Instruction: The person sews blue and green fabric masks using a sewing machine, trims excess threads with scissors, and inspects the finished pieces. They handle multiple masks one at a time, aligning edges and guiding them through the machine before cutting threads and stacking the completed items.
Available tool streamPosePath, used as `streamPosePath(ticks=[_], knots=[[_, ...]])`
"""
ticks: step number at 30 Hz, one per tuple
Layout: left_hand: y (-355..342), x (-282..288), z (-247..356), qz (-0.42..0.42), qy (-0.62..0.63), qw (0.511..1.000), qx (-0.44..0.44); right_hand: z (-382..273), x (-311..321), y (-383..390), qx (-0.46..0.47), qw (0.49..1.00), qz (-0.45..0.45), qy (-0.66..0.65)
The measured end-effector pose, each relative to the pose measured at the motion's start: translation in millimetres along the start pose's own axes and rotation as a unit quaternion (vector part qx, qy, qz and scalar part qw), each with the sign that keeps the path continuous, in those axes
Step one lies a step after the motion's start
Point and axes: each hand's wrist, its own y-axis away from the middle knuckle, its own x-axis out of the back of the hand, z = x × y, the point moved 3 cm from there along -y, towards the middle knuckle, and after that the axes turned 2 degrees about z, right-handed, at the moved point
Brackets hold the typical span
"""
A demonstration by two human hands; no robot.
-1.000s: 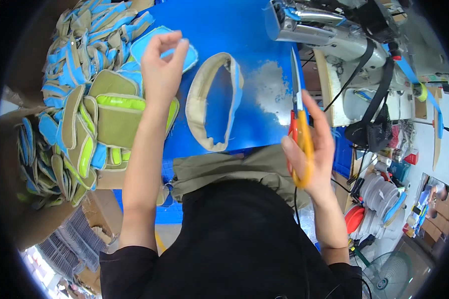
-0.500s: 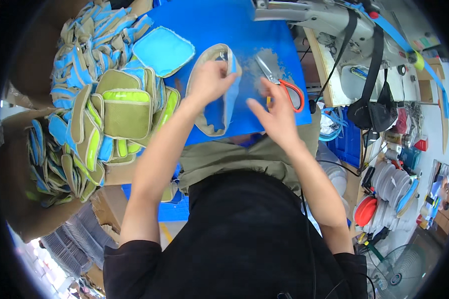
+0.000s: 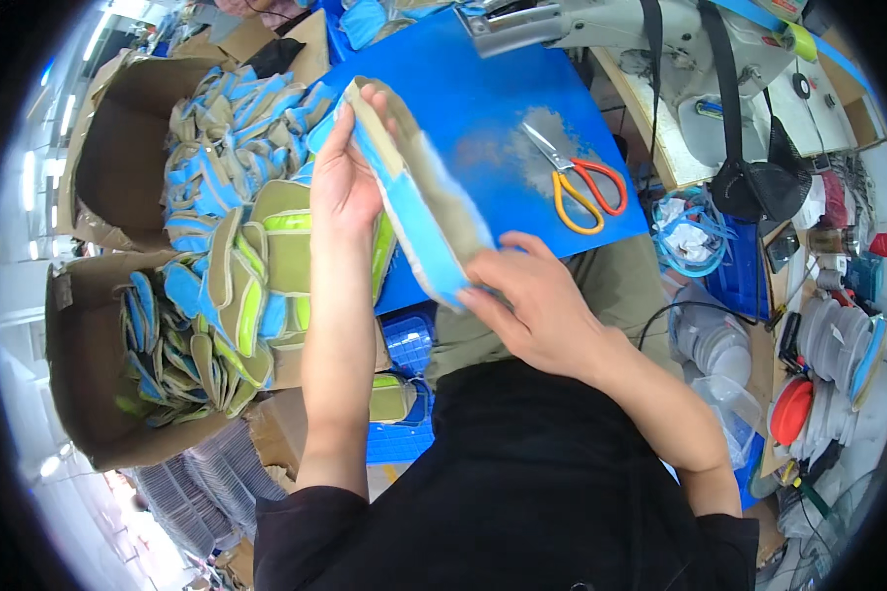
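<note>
Stretched between my hands is a loop of blue and khaki fabric band with pale raw edges. My left hand holds its far end, fingers behind the cloth and thumb at its edge. At the near end, the thumb and fingers of my right hand pinch the band. The loop is held above the near part of the blue tabletop. Scissors with one red and one orange handle lie on the tabletop, beyond my right hand, blades slightly parted.
Left of the table, a pile of blue and khaki bands lies above stacked khaki, green and blue padded pieces. Cardboard boxes stand farther left. A sewing machine reaches in at the far right. A blue wire basket sits right of the table.
The loop has been lifted off the tabletop and turned. My right hand has moved from beside the scissors to grip the loop's near end. The view has shifted left.
</note>
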Motion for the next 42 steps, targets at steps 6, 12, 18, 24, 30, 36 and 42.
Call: streamPosePath(ticks=[6,12,18,24,30,36,42], knots=[[30.5,-24.7,17.0,0.086,-0.178,0.975,-0.102,-14.6,36.3,39.9,-0.035,0.994,0.024,0.097],[43.4,-34.8,6.6,0.09,-0.161,0.976,-0.12,-13.6,44.7,58.7,-0.066,0.994,0.057,0.072],[39.8,1.1,-17.8,0.049,-0.013,0.997,-0.06,11.5,33.4,37.1,-0.085,0.992,0.059,0.075],[115.6,-3.0,-128.8,0.085,-0.207,0.97,0.095,46.4,-1.4,11.5,-0.149,0.988,0.017,-0.03],[119.3,4.3,-107.1,0.109,-0.205,0.973,-0.02,46.4,-9.6,20.6,-0.207,0.969,0.0,-0.131],[121.3,6.4,-100.9,0.146,-0.204,0.967,-0.053,57.2,-11.3,23.9,-0.209,0.963,0.011,-0.168],[115.4,10.2,-101.6,0.151,-0.22,0.962,-0.061,76.0,-12.8,25.6,-0.246,0.948,0.002,-0.201]])
